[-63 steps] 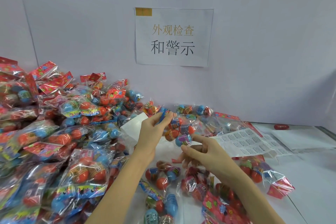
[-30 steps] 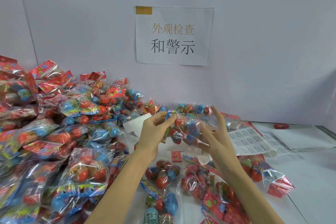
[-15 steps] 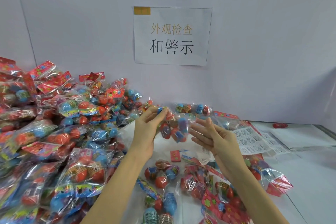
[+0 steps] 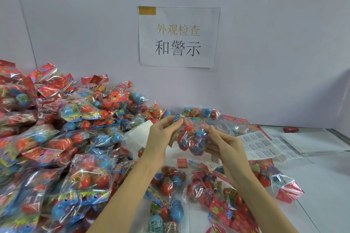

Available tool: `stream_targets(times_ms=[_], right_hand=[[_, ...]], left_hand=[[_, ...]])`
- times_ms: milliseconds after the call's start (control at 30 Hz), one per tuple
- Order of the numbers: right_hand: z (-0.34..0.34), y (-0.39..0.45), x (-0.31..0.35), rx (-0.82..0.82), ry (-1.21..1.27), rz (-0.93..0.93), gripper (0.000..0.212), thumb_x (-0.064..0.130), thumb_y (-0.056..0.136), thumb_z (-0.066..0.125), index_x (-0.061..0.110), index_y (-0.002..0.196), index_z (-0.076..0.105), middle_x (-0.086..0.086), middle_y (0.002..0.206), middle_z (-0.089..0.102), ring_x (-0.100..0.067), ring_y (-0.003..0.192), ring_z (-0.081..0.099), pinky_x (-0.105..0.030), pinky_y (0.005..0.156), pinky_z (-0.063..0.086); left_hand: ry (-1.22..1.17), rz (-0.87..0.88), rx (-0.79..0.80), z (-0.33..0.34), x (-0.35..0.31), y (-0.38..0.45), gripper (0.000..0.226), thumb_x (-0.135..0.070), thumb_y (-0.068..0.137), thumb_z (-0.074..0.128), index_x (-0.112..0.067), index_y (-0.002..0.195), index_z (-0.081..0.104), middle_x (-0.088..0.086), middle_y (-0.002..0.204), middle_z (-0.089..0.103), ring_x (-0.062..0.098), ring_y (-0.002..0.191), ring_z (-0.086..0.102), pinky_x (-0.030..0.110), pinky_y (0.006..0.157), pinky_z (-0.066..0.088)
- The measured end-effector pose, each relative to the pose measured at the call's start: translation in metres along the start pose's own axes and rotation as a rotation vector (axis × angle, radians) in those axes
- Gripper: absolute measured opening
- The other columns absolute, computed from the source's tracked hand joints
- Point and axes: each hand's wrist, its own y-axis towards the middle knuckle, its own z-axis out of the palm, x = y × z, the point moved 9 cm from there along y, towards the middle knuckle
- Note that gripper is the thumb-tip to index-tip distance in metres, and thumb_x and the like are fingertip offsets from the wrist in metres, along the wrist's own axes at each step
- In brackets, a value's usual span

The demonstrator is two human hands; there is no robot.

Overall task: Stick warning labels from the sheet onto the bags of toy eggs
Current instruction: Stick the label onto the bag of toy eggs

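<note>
Bag of toy eggs (image 4: 191,138) hangs in the middle of the frame, held up off the white surface (image 4: 322,185) between your two hands. Your left hand (image 4: 161,136) pinches its top edge between thumb and fingertips, while your right hand (image 4: 225,145) has its fingers curled against the bag's right side, gripping the clear plastic. Red and blue eggs show through the wrapping. Right of your hands, the sheet of warning labels (image 4: 261,145) lies flat on the surface, partly under other bags. A large heap of bagged eggs (image 4: 56,147) fills the left of the frame, and a smaller scatter of bags (image 4: 217,191) lies below your hands. A paper sign with Chinese characters (image 4: 179,37) is fixed to the wall at upper centre, and a loose red egg (image 4: 291,129) sits at far right.
</note>
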Motion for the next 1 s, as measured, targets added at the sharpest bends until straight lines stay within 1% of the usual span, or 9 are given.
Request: stream_targets(times_ms=[133, 333, 433, 533, 600, 700, 767, 867, 1000], right_hand=[[-0.003, 0.002, -0.002, -0.009, -0.076, -0.012, 0.031, 0.049, 0.094, 0.063, 0.028, 0.093, 0.086, -0.006, 0.094, 0.082, -0.020, 0.084, 0.080, -0.020, 0.069, 0.060], [0.004, 0.006, -0.010, 0.096, -0.100, 0.046, 0.046, 0.052, 0.083, 0.075, 0.018, 0.114, 0.076, -0.003, 0.090, 0.080, -0.021, 0.080, 0.076, -0.030, 0.075, 0.064], [-0.007, 0.008, -0.009, 0.019, -0.159, 0.018, 0.029, 0.042, 0.093, 0.071, 0.018, 0.107, 0.076, -0.002, 0.086, 0.080, -0.023, 0.078, 0.074, -0.027, 0.068, 0.060], [-0.004, 0.007, -0.005, 0.041, -0.261, -0.048, 0.028, 0.050, 0.099, 0.064, 0.027, 0.094, 0.079, -0.022, 0.086, 0.072, -0.029, 0.070, 0.058, -0.039, 0.063, 0.047], [-0.001, 0.006, -0.002, 0.052, -0.304, -0.085, 0.044, 0.061, 0.097, 0.059, 0.024, 0.085, 0.080, -0.035, 0.082, 0.060, -0.026, 0.063, 0.046, -0.037, 0.058, 0.039], [-0.002, 0.008, -0.003, 0.036, -0.321, -0.087, 0.048, 0.060, 0.096, 0.058, 0.023, 0.078, 0.083, -0.024, 0.061, 0.054, -0.024, 0.051, 0.037, -0.026, 0.048, 0.034], [-0.002, 0.008, -0.006, 0.050, -0.308, -0.072, 0.045, 0.054, 0.097, 0.061, 0.018, 0.081, 0.085, -0.014, 0.064, 0.069, -0.022, 0.047, 0.049, -0.028, 0.049, 0.043], [-0.002, 0.006, -0.008, 0.046, -0.261, -0.049, 0.033, 0.043, 0.097, 0.066, 0.017, 0.093, 0.085, -0.011, 0.082, 0.080, -0.029, 0.068, 0.074, -0.037, 0.065, 0.062], [-0.008, 0.007, -0.013, 0.018, -0.077, 0.025, 0.023, 0.025, 0.097, 0.071, 0.008, 0.108, 0.079, -0.015, 0.098, 0.080, -0.035, 0.086, 0.079, -0.031, 0.073, 0.065]], left_hand=[[0.156, 0.092, -0.028, -0.005, -0.006, 0.001, 0.011, -0.033, 0.094, 0.078, -0.027, 0.086, 0.080, -0.005, 0.084, 0.077, 0.006, 0.082, 0.071, 0.022, 0.078, 0.052], [0.169, 0.126, -0.192, -0.021, -0.008, 0.004, 0.016, -0.026, 0.098, 0.074, -0.011, 0.094, 0.074, 0.006, 0.090, 0.075, 0.022, 0.092, 0.072, 0.042, 0.093, 0.057], [0.168, 0.025, -0.093, -0.011, -0.002, 0.004, 0.023, -0.034, 0.098, 0.072, -0.014, 0.108, 0.072, 0.007, 0.107, 0.076, 0.025, 0.109, 0.070, 0.048, 0.104, 0.052], [0.299, -0.025, 0.084, 0.009, 0.004, 0.000, 0.039, -0.058, 0.088, 0.072, -0.027, 0.110, 0.078, -0.015, 0.095, 0.077, 0.002, 0.093, 0.070, 0.029, 0.090, 0.049], [0.322, -0.015, 0.107, 0.012, 0.005, -0.002, 0.025, -0.049, 0.089, 0.076, -0.027, 0.099, 0.083, -0.017, 0.081, 0.074, 0.002, 0.084, 0.067, 0.027, 0.085, 0.048], [0.236, -0.004, 0.027, 0.004, 0.003, -0.001, 0.013, -0.036, 0.091, 0.080, -0.023, 0.089, 0.084, -0.008, 0.081, 0.074, 0.013, 0.088, 0.066, 0.038, 0.093, 0.051], [0.218, 0.016, -0.006, 0.001, 0.001, -0.001, 0.011, -0.033, 0.090, 0.081, -0.023, 0.087, 0.084, -0.007, 0.084, 0.076, 0.015, 0.093, 0.067, 0.040, 0.099, 0.051], [0.306, 0.132, -0.047, 0.001, -0.010, -0.004, 0.011, -0.039, 0.091, 0.079, -0.029, 0.088, 0.083, -0.015, 0.085, 0.077, 0.001, 0.087, 0.069, 0.020, 0.087, 0.053], [0.412, 0.198, -0.051, 0.004, -0.020, -0.006, 0.042, -0.065, 0.082, 0.069, -0.034, 0.109, 0.076, -0.017, 0.092, 0.075, -0.007, 0.089, 0.067, 0.016, 0.083, 0.051]])
